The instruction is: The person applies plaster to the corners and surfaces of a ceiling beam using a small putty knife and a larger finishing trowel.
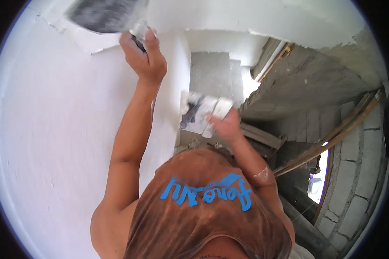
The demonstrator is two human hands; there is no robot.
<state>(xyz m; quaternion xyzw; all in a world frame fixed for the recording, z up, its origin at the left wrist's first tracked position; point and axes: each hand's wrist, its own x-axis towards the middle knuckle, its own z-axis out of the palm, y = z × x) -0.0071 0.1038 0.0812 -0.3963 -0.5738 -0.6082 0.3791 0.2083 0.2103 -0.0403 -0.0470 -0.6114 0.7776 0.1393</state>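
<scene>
Raised at the upper left, my left hand [145, 58] is closed round the handle of a putty knife [103, 16]. Its wide, dark blade is blurred and lies close to the white wall; I cannot tell whether it touches. Nearer my chest, my right hand [227, 125] grips a broad plastering blade [201, 114] by its thick, plaster-coated back edge, the thumb on top. White and dark grey smears cover that blade's face. The two tools are apart.
A smooth white wall [60, 142] rises close on my left, and a white ledge [229, 17] spans the top. To the right are rough grey concrete [307, 82], a bent wooden strip [333, 140], a block wall [352, 172] and a bright opening. Grey floor [209, 71] shows below.
</scene>
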